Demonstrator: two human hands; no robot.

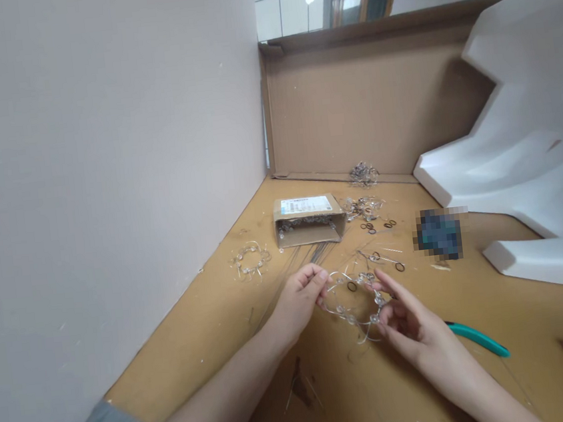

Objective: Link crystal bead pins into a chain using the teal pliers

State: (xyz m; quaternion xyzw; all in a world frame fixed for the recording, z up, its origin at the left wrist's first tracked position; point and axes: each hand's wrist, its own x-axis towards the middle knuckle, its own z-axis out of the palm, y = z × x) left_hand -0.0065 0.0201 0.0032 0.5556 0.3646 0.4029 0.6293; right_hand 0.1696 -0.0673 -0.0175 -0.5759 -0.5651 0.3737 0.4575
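Holding a beaded wire ring (352, 319) between two hands

Head view: the ring is at the centre of the clock, in the air over the wooden tabletop (200, 354), a see-through loop with clear beads and loose wire ends. The left hand (298, 303), at 9 o'clock, is nearly closed, its thumb and index finger pinching the ring's edge. The right hand (419, 331), at 4 o'clock, is half open and curved about the opposite edge, fingertips near the beads; whether it grips there, I cannot tell.

A second beaded ring (246, 270) lies on the tabletop at 10 o'clock. A small cardboard box (280, 212) with a label rests on its side at 11, open towards the person, with clear beaded pieces inside. Towards 12, near the box, lies a wiry pile (363, 208), with a tangle of wire (363, 174) farther out. Small dark rings (400, 267) are scattered between 1 and 2. A pixelated dark object (439, 235) sits at 2, white foam (526, 145) stands beyond it, and a teal tool handle (481, 339) pokes out from behind the right hand at 4
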